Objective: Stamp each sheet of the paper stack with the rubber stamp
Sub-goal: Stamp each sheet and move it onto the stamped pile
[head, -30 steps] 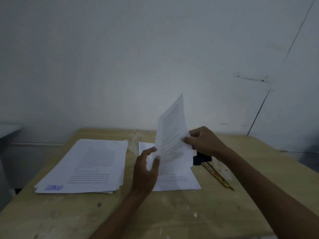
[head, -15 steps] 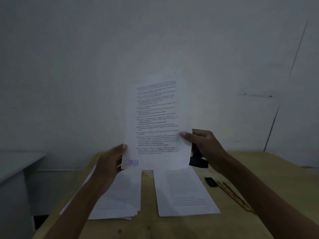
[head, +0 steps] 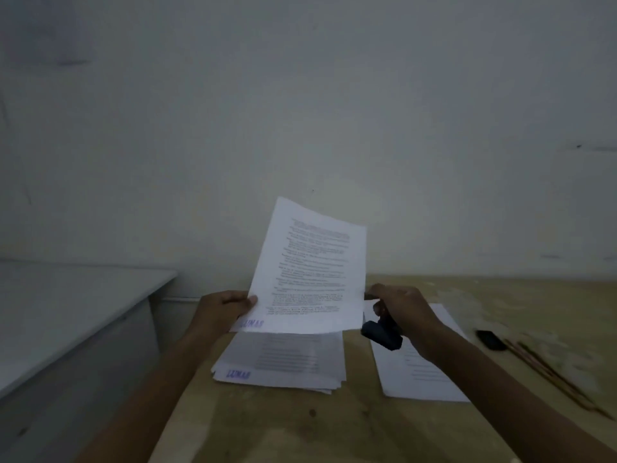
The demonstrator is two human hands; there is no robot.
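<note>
Sheet [head: 309, 272], already stamped in blue, is hanging upright above the stamped pile [head: 283, 360]; we are pinching its edges with the left hand [head: 222, 310] and right hand [head: 405, 312], whose grip is also holding the rubber stamp [head: 382, 332]. We judge it best lowered squarely onto that pile. Right of the pile, the unstamped sheet [head: 424, 369], a small black object [head: 490, 339] and pencils [head: 554, 375] are lying on the counter [head: 367, 429].

Matt white paper sheet [head: 310, 279], scuffed pale wooden table [head: 334, 426], dark matt rubber stamp [head: 382, 334].

bare office, wooden desk [head: 434, 429], stamped papers [head: 283, 365]
</note>
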